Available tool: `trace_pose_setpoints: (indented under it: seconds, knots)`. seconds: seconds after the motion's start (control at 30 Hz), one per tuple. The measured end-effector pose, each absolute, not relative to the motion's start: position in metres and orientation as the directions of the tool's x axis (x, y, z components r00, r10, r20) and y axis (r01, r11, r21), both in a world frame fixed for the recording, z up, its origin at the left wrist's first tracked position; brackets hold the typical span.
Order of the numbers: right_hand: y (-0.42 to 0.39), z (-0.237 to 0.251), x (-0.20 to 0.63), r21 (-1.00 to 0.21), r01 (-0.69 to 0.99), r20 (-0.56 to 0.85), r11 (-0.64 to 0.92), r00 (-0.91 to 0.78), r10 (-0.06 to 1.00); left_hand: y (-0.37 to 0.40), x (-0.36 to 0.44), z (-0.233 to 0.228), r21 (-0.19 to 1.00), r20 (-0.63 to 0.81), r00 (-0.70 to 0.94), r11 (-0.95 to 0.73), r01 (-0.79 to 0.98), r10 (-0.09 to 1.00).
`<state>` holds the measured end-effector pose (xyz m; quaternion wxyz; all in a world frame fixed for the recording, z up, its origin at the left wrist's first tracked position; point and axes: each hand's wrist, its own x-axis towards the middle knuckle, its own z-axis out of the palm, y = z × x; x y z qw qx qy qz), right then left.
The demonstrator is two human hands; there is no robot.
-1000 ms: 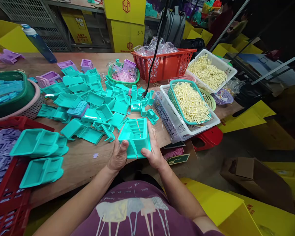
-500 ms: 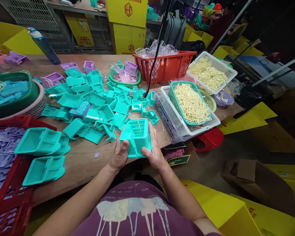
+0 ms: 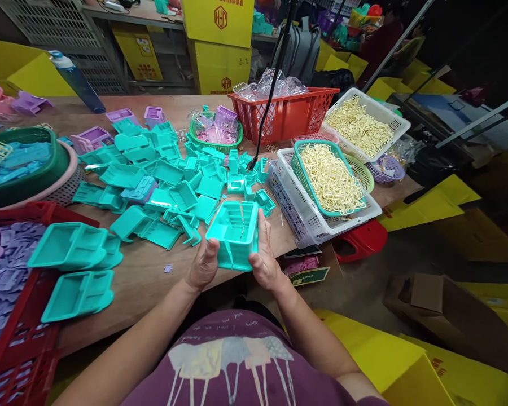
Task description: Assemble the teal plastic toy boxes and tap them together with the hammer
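Gripping the teal box [image 3: 236, 234] from both sides, left hand [image 3: 203, 266] and right hand [image 3: 263, 260] hold it over the counter [image 3: 148, 282] edge; a loose squeeze could drop it floorward.

Both forearms reaching forward, converging. Left hand [image 3: 203, 265] cupped, thumb raised, fingers curled in a grip. Right hand [image 3: 264, 256] opposite, fingers extended upward, palm pressed inward.

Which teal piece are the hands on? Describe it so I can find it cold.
Start at the wooden table and go to its near edge, right of the teal pile. There the left hand and right hand grip a teal box. Unlike the flat loose parts, it is deep, open-topped and lifted.
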<state>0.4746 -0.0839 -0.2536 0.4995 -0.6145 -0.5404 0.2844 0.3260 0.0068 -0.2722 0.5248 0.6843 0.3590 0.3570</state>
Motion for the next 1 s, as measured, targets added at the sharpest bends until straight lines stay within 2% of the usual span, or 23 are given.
trace_pose_setpoints:
  seconds: [0.13,0.23,0.47,0.67,0.83,0.93,1.0]
  knots:
    - [-0.081,-0.25,0.475,-0.928,0.367,0.167,0.065,0.255,0.952,0.01,0.325,-0.272,0.997,0.006,0.521,-0.043,0.058,0.853]
    - [-0.079,-0.25,0.474,-0.932,0.357,0.168,0.067,0.26,0.951,0.012,0.327,-0.262,0.998,0.002,0.526,-0.038,0.058,0.85]
    - [-0.071,-0.276,0.474,-0.924,0.356,0.264,0.142,0.325,0.908,0.016,0.331,-0.239,0.949,0.152,0.497,-0.266,0.168,0.854]
    - [-0.064,-0.286,0.477,-0.897,0.406,0.356,0.172,0.436,0.827,0.008,0.334,-0.232,0.901,0.301,0.508,-0.416,0.127,0.807]
    - [-0.064,-0.279,0.494,-0.946,0.253,0.298,0.202,0.436,0.849,0.003,0.334,-0.239,0.917,0.243,0.394,-0.342,0.203,0.886]
    - [-0.059,-0.264,0.51,-0.962,0.166,0.264,0.215,0.391,0.882,0.008,0.328,-0.246,0.882,0.263,0.462,-0.405,0.24,0.847]
    - [-0.055,-0.251,0.519,-0.974,0.091,0.224,0.207,0.266,0.938,0.012,0.326,-0.247,0.863,0.28,0.537,-0.454,0.222,0.796]
